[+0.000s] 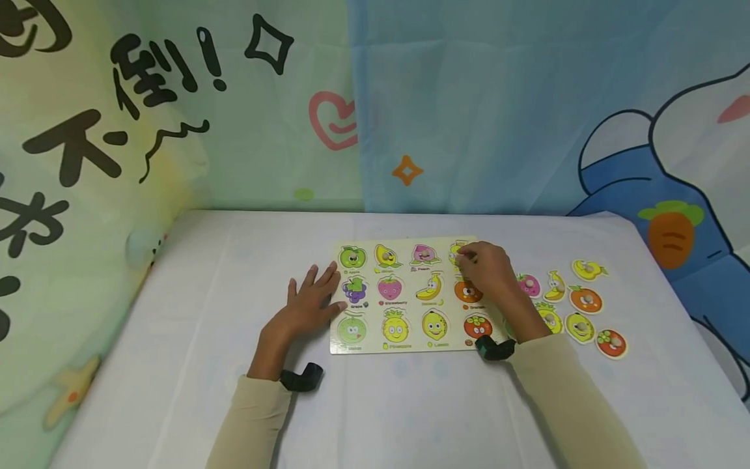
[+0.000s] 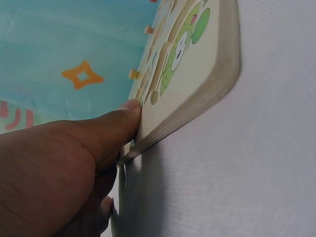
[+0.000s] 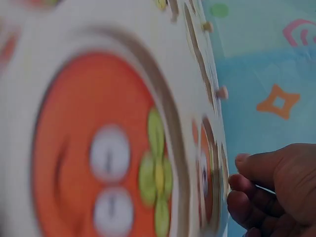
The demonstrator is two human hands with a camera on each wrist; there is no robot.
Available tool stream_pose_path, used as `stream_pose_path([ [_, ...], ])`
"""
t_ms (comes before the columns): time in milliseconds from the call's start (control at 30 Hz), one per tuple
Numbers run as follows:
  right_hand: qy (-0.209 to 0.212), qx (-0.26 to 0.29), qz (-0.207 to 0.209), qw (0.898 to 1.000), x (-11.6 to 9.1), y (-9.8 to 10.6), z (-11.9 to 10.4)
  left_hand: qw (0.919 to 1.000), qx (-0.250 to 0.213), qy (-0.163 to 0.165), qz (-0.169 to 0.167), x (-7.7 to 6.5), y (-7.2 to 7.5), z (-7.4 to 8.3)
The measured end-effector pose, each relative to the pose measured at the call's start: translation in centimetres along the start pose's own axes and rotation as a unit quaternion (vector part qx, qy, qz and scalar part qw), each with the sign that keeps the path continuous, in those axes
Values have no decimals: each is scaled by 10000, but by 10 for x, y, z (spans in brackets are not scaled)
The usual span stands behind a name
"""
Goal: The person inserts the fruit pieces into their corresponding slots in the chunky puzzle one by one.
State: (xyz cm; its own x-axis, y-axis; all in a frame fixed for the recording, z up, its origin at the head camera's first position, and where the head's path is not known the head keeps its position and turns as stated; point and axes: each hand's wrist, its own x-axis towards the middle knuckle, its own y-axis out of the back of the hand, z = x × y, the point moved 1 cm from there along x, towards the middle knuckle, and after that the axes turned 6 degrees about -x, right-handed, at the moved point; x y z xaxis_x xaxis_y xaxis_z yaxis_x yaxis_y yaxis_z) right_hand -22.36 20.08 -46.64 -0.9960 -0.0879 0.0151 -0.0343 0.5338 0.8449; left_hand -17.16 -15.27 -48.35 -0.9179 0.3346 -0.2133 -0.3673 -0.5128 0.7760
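A pale fruit puzzle board [image 1: 375,345] lies on the white table with rows of smiling fruit pictures. My left hand [image 1: 307,306] is at its left edge, fingers spread, thumb [image 2: 123,116] resting on the rim near the melon picture [image 2: 178,52]. Over the board's top right corner, my right hand [image 1: 489,267] has its fingers bent, fingertips at a yellow fruit picture [image 1: 454,251]. The right wrist view shows thumb and forefinger close together by the board; I cannot tell whether they hold a piece. Small wooden pegs [image 3: 222,92] stick up from the top row.
Right of the board lie several loose fruit pieces, among them an orange [image 1: 586,299], a lemon [image 1: 580,327], a tomato [image 1: 612,343] and a banana [image 1: 554,286]. My right forearm partly covers a pineapple piece [image 1: 549,318]. A printed cloth backdrop [image 1: 469,117] hangs behind the table.
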Motion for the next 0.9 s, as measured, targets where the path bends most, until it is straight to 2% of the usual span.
stream_pose_path([
  [133, -148, 49, 287, 9995, -6, 9, 16, 10000, -4, 2, -26, 0, 0, 0],
  [367, -901, -139, 854, 9922, -11, 23, 37, 10000, -39, 28, -48, 0, 0, 0],
  [600, -1430, -110, 777, 9866, -17, 47, 61, 9999, -43, 81, -55, -1, -1, -1],
  [900, -2070, 10, 958, 9736, -24, 86, 101, 10000, -29, 63, -16, -2, 0, 0],
])
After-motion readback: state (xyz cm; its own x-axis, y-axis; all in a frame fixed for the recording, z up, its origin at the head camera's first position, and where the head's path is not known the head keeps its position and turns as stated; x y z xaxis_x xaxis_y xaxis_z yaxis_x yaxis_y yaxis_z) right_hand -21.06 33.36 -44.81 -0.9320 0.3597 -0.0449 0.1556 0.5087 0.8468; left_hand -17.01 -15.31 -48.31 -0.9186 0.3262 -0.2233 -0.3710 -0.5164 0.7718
